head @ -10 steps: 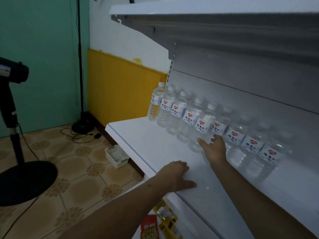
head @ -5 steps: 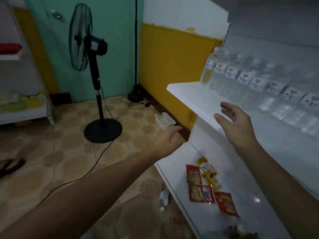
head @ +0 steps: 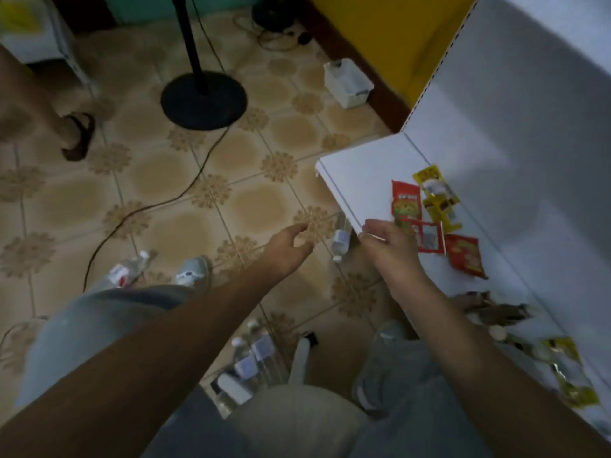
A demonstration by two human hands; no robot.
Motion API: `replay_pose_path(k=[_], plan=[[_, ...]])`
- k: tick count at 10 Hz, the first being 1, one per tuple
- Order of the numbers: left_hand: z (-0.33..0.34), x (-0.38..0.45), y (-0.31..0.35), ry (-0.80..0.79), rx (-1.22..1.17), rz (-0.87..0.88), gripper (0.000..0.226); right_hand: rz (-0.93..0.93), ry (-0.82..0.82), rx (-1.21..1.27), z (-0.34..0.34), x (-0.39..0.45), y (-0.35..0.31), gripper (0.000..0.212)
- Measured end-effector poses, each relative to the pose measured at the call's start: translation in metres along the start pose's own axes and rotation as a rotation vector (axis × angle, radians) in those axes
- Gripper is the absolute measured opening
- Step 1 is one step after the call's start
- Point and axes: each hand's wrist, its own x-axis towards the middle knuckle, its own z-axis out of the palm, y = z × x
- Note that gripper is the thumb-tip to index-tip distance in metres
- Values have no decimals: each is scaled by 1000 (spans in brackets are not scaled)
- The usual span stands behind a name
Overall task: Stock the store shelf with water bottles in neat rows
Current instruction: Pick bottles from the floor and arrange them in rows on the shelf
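Head view: both hands hang over the floor holding nothing, left hand with fingers loosely curled and apart, right hand relaxed at the edge of the low shelf. Bottles lie loose on the tiles: one just between the hands by the shelf edge, another near the left shoe, and a cluster between the knees (count unclear, blurred). Likely full, so moderately heavy, thin plastic that gives under a squeeze and smooth enough to slip; best taken round the labelled mid-body, or by the neck under the cap. Containers: a white bin on the floor by the wall, contents not visible. The low shelf carries snack packets, no bottles.
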Motion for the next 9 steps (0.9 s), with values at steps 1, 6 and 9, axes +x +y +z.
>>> replay_pose_path(k=[1,6,9], plan=[[12,11,-38,-38,10,-102,50,141,-152,-114,40,14,42,37],[104,8,-289,-126,-230,-783,48,501,-749,-553,265,42,271,51],[146,4,-306,-68,-413,-915,44,405,-603,-774,284,12,304,56]])
